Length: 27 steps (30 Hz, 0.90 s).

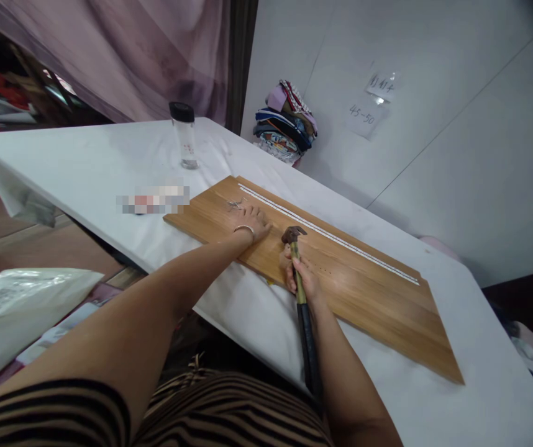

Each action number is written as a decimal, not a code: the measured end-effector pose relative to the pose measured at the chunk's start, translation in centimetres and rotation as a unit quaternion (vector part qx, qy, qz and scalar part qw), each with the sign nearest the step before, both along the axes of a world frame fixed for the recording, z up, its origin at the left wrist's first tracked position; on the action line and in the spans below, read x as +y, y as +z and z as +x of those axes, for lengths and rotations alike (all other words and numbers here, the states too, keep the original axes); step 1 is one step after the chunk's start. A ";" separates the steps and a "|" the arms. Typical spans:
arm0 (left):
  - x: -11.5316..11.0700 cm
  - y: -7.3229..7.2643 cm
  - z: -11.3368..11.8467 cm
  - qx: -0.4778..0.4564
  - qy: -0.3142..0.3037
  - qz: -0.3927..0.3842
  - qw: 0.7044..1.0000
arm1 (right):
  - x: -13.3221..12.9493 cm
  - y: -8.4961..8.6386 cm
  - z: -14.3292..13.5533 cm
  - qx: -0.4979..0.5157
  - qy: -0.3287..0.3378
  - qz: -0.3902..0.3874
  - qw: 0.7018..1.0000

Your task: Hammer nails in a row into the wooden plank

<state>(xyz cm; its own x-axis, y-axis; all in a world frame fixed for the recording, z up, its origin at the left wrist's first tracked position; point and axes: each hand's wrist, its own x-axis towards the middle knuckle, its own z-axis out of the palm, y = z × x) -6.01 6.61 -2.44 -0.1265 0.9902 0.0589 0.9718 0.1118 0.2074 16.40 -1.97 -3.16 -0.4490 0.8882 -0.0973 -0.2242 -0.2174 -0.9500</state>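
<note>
A long wooden board [378, 304] lies at a slant on the white-covered table. My left hand [256, 223], with a bracelet at the wrist, rests on its left part, fingers stretched over the surface. Just beyond those fingers is a small loose pile of nails [235, 204]. My right hand [307, 277] is wrapped round the upper handle of a claw hammer [300, 292], whose rusty head is over the middle of the board. Beside that hand runs a short row of small dark marks [323, 270] in the wood. A white strip [332, 238] with fine markings stretches along the far edge.
A clear bottle with a black lid [185, 136] stands on the white tablecloth [84, 161], with a blurred-out item [154, 198] nearer. Folded clothes [285, 124] are stacked by the wall, which bears paper notes [364, 118]. A plastic bag [24, 310] is at lower left.
</note>
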 end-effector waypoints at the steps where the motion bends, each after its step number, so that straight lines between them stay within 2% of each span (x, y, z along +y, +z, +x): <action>1: 0.0 0.0 0.0 0.003 0.001 0.001 1.000 | 0.0 0.0 0.0 -0.001 -0.002 0.000 1.000; 27: -0.2 0.4 0.1 0.024 -0.003 -0.005 1.000 | 0.1 -0.2 0.1 0.013 0.014 -0.001 1.000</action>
